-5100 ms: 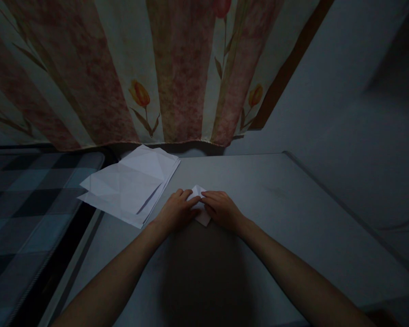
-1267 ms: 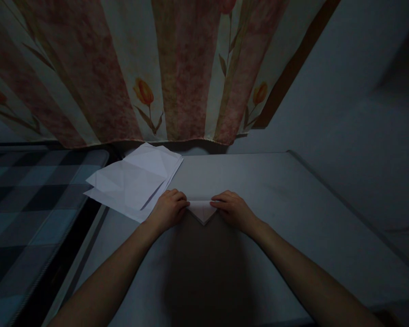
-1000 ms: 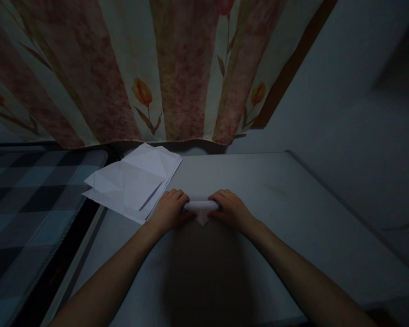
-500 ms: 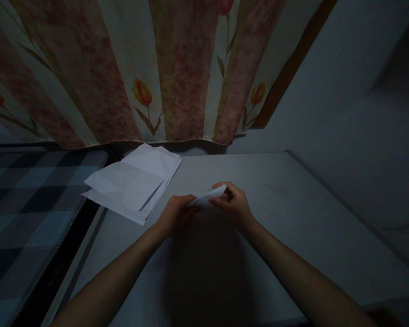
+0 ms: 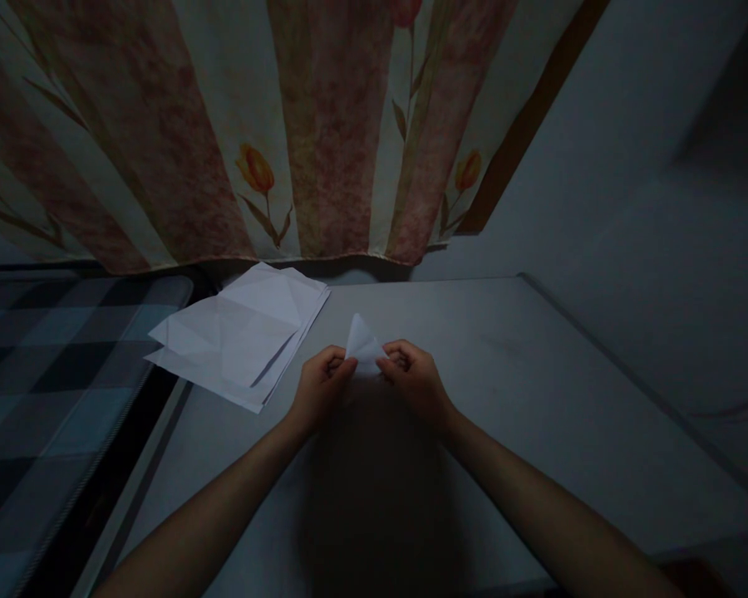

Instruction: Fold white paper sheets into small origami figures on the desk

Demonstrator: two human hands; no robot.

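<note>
A small folded piece of white paper (image 5: 364, 345) stands between my two hands, its pointed tip facing up and away from me. My left hand (image 5: 324, 384) pinches its lower left corner between thumb and fingers. On the other side, my right hand (image 5: 417, 380) grips the lower right corner the same way. Both hands are over the table, near its middle. To their left lies a stack of creased white paper sheets (image 5: 243, 332), apart from the hands.
The pale table (image 5: 524, 374) reaches back to a striped curtain (image 5: 337, 124) with tulips. A checked mattress (image 5: 50, 365) lies along the left side, beyond a dark gap. On the right rises a plain wall (image 5: 629, 216).
The folded paper has turned from a slanted, nearly edge-on position to a triangle with its point up. My right hand has shifted left and lower, and both hands now hold its lower corners.
</note>
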